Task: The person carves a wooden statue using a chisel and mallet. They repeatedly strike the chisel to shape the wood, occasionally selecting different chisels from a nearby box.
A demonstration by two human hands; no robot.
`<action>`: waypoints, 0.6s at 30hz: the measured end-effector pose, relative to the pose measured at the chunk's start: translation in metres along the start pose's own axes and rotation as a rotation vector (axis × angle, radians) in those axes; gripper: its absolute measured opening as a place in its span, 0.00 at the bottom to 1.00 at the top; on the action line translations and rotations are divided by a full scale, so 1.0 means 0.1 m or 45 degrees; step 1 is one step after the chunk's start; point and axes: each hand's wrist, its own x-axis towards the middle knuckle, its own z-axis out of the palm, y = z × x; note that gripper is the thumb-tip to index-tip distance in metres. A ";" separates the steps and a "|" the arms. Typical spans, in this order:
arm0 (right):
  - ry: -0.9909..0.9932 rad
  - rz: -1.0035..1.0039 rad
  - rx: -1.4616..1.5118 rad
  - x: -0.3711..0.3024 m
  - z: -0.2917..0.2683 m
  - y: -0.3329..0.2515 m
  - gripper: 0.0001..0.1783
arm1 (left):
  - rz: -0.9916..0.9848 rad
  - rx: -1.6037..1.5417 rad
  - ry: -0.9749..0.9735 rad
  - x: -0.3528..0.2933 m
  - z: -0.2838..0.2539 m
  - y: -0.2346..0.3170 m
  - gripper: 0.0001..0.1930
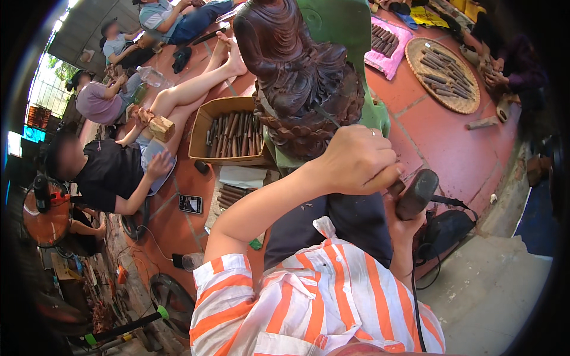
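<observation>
A dark brown carved wooden statue [294, 77] of a robed seated figure on a lotus base stands in front of me. My left hand [359, 159] is closed round a carving chisel [325, 115]; its thin blade slants up to the statue's lower folds, though I cannot tell whether the tip touches. Most of the chisel's handle is hidden in the fist. Lower and to the right, my right hand [408, 225] grips a dark, rounded wooden mallet [418, 193], its head close to the left fist.
A cardboard box [228, 160] of chisels stands left of the statue. More chisels fill a round woven tray [411, 56] and lie on a pink cloth [402, 34]. A phone [190, 204] rests on the tiles. A black bag [445, 228] sits at right. Several people work nearby.
</observation>
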 end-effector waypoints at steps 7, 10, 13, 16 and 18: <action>-0.079 0.001 -0.111 0.04 -0.03 -0.13 0.22 | -0.052 -0.125 0.025 0.04 -0.11 -0.11 0.13; -0.015 -0.011 -0.146 0.02 -0.05 -0.15 0.17 | -0.039 -0.242 0.128 0.07 -0.15 -0.12 0.13; 0.026 -0.112 -0.352 0.10 -0.04 -0.28 0.12 | -0.017 -0.304 0.223 0.06 -0.16 -0.19 0.14; 0.072 -0.155 -0.495 0.20 0.03 -0.35 0.12 | -0.026 -0.286 0.247 0.03 -0.14 -0.21 0.14; 0.059 -0.141 -0.738 0.23 0.05 -0.28 0.13 | -0.025 -0.266 0.235 0.04 -0.12 -0.20 0.13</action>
